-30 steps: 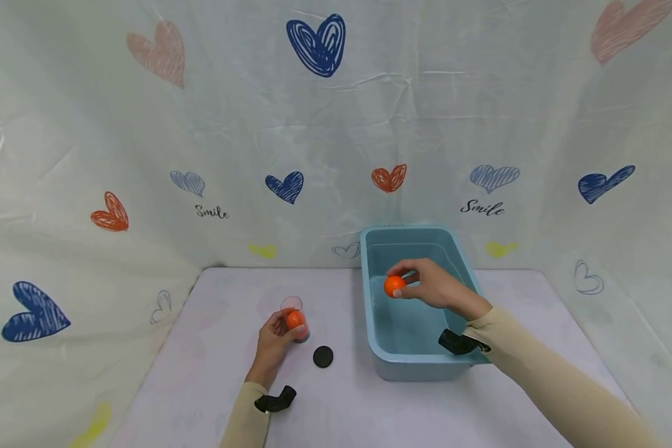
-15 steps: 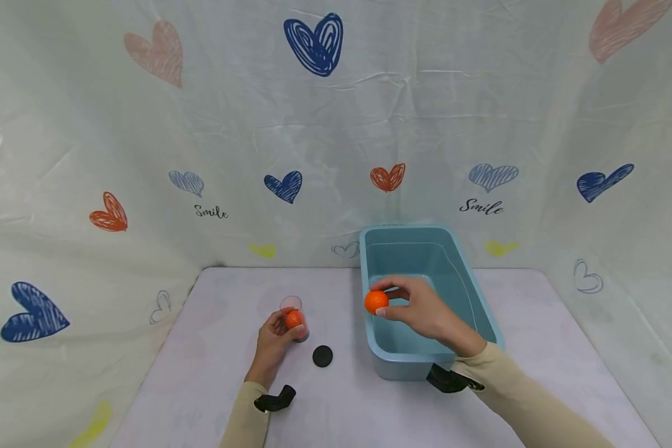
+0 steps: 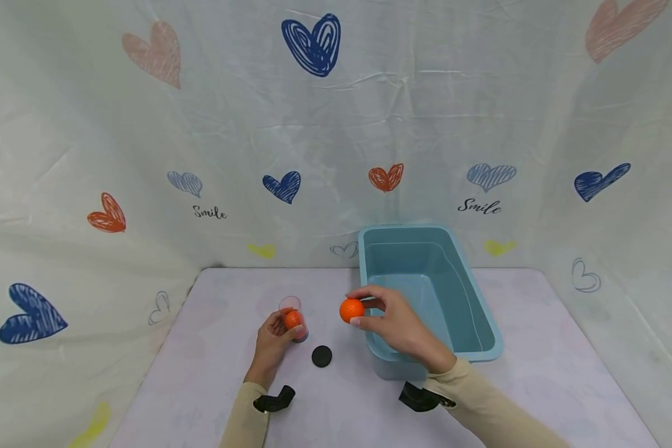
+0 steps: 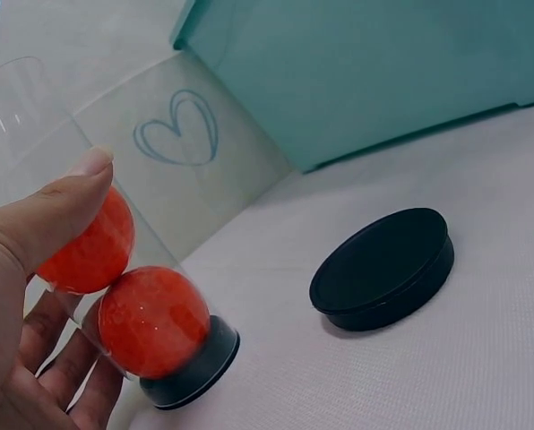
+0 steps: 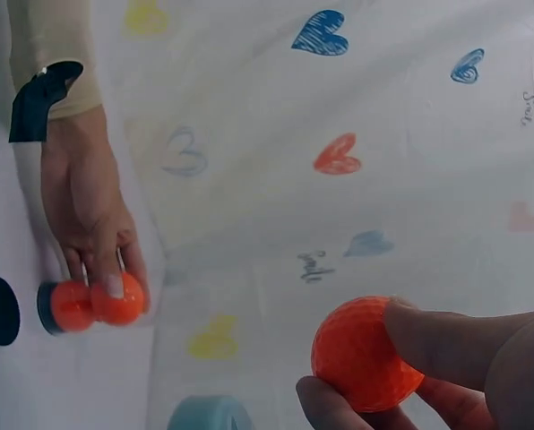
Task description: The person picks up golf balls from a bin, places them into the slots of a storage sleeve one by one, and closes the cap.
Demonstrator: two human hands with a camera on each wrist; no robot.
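A pale lilac table stands against a white cloth backdrop printed with hearts and the word "Smile". A blue plastic tub sits on the table's right half. The left hand grips a clear tube standing upright on its black base, thumb and fingers wrapped round it; the left wrist view shows two orange balls stacked inside the tube. A black lid lies flat on the table just beside the tube, apart from it. The right hand pinches a third orange ball between thumb and fingertips. One second earlier this ball was held over the tub's interior; it has since travelled left past the tub's rim and is now in the air between tub and tube. The left hand, tube and lid have not shifted.
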